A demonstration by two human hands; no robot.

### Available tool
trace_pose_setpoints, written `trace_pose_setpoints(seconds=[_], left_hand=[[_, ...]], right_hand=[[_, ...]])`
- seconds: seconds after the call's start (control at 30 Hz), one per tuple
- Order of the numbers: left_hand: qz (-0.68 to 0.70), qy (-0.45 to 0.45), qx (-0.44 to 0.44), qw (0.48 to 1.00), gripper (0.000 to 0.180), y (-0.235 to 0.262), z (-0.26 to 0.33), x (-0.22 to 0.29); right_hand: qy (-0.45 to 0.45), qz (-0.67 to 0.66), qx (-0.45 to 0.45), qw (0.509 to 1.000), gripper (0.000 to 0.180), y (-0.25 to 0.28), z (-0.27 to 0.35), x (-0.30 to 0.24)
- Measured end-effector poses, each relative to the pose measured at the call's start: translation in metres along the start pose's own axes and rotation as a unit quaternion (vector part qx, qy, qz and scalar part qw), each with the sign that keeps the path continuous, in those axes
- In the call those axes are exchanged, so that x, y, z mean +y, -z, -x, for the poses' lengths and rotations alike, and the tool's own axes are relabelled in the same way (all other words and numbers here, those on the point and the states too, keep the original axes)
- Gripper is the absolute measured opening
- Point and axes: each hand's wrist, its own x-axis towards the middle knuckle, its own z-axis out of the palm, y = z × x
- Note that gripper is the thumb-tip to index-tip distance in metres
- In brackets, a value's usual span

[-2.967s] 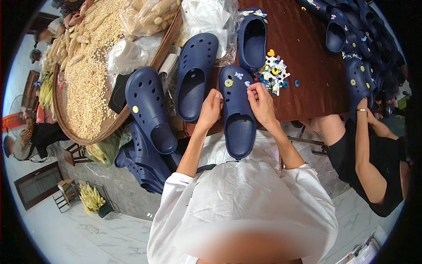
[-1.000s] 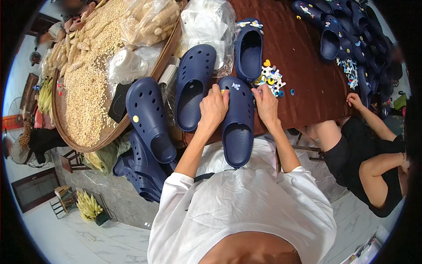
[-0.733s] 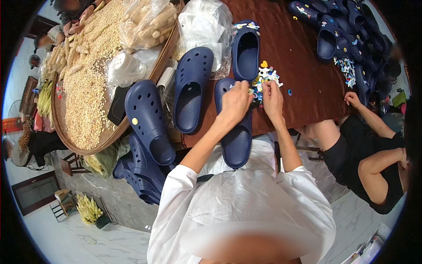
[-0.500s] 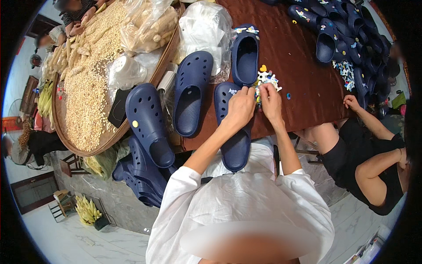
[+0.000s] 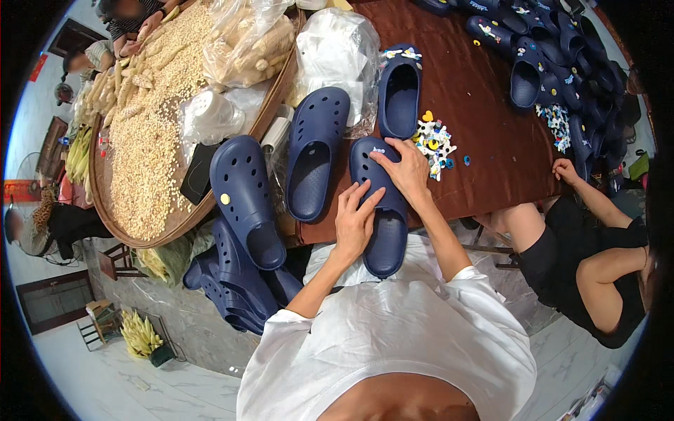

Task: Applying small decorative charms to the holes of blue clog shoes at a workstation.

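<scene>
A navy blue clog (image 5: 385, 242) lies in front of me at the table's edge, its toe pointing away. A small light-coloured charm (image 5: 379, 149) sits on its toe. My left hand (image 5: 356, 221) holds the clog's left side, fingers bent over the upper. My right hand (image 5: 409, 170) grips the toe from the right, its thumb near the charm. What lies under the palms is hidden. Just beyond stands another navy clog (image 5: 401, 98) with charms on its toe. A pile of colourful charms (image 5: 434, 147) lies right of my right hand.
Two more clogs (image 5: 317, 151) (image 5: 239, 179) stand to the left, above stacked clogs (image 5: 235, 288). A round tray (image 5: 105, 203) of corn kernels is at far left. Plastic bags (image 5: 335, 56) lie at the back. Many clogs (image 5: 562, 63) heap at far right, near a seated person (image 5: 554, 245).
My left hand has moved down from the toe to the clog's left side. My right hand has left the charm pile and moved left onto the toe. The view has shifted slightly.
</scene>
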Motion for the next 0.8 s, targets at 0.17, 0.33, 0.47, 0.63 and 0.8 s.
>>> trace_pose_setpoints(seconds=[0.17,0.33,0.47,0.63,0.8], left_hand=[[-0.005,0.005,0.015,1.0,0.05,-0.003,0.003,0.001],[-0.012,-0.001,0.036,0.999,0.049,-0.006,0.004,0.001],[0.003,0.001,0.044,0.999,0.049,-0.005,0.007,-0.001],[0.004,-0.01,0.045,0.999,0.049,-0.005,0.012,0.0],[-0.001,-0.005,0.05,0.999,0.051,-0.006,0.012,0.003]], right_hand=[[0.036,0.013,-0.012,0.999,0.044,0.002,-0.001,0.002],[0.116,0.074,-0.013,0.99,0.036,0.0,-0.002,0.006],[0.106,0.057,-0.053,0.991,0.042,0.005,-0.004,0.004],[0.043,-0.017,-0.097,0.994,0.055,0.007,-0.006,0.005],[0.123,0.018,-0.069,0.99,0.038,-0.005,-0.004,0.016]])
